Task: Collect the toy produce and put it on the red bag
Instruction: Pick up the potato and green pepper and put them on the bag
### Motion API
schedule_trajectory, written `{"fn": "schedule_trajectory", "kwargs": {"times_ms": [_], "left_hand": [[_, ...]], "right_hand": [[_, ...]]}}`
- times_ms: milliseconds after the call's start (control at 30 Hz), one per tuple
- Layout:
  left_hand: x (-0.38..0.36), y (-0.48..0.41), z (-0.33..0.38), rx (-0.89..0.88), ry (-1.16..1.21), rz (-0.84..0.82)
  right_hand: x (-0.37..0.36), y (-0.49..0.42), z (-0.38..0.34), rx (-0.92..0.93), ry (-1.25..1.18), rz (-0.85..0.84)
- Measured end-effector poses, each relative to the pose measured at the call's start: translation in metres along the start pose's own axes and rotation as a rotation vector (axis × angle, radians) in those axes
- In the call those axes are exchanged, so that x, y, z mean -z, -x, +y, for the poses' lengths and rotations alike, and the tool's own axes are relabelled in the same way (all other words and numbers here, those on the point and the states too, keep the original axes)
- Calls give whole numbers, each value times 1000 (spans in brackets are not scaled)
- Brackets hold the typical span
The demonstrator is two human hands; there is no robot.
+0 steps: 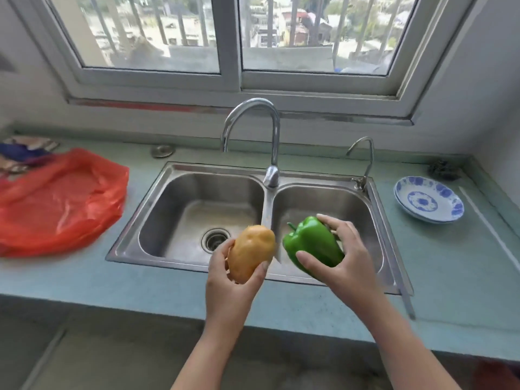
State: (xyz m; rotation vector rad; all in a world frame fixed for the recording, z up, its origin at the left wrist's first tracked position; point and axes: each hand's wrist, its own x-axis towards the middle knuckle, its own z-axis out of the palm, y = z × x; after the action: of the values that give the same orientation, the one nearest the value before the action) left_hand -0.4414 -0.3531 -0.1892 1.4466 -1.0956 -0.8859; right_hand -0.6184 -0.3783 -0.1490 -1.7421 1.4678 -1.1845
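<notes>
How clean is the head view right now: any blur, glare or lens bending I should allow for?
Head view: daylight from the window lights the scene evenly, with soft sheen on the sink; wide-angle bending curves the counter edge; the red bag is smeared, while the potato in the left hand and the green pepper in the right hand are only slightly soft.

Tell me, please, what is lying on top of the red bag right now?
Nothing visible lies on the red bag; its crumpled top looks bare. The potato is in the left hand and the green pepper in the right hand, over the sink. Its folds could hide something small.
</notes>
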Motion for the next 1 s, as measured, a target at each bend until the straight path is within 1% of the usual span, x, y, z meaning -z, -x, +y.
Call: {"fn": "schedule_trajectory", "kwargs": {"times_ms": [167, 333, 467, 633, 767, 867, 1000], "left_hand": [[64, 34, -17, 32, -12, 77], [132, 54, -22, 17, -31, 284], [182, 71, -27, 18, -32, 419], [224, 82, -39, 51, 8, 589], [250, 74, -52, 93, -8, 707], [275, 54, -57, 111, -35, 749], [316, 5, -55, 112, -105, 791]], "right_hand": [[-41, 31, -37, 63, -4, -78], [-92, 45, -78, 125, -75, -219], [-138, 52, -113, 196, -123, -345], [-188, 55, -139, 274, -147, -476], [-229, 41, -150, 308, -158, -551], [-266, 23, -157, 300, -188, -585], [-316, -16, -172, 321, -208, -610]]}}
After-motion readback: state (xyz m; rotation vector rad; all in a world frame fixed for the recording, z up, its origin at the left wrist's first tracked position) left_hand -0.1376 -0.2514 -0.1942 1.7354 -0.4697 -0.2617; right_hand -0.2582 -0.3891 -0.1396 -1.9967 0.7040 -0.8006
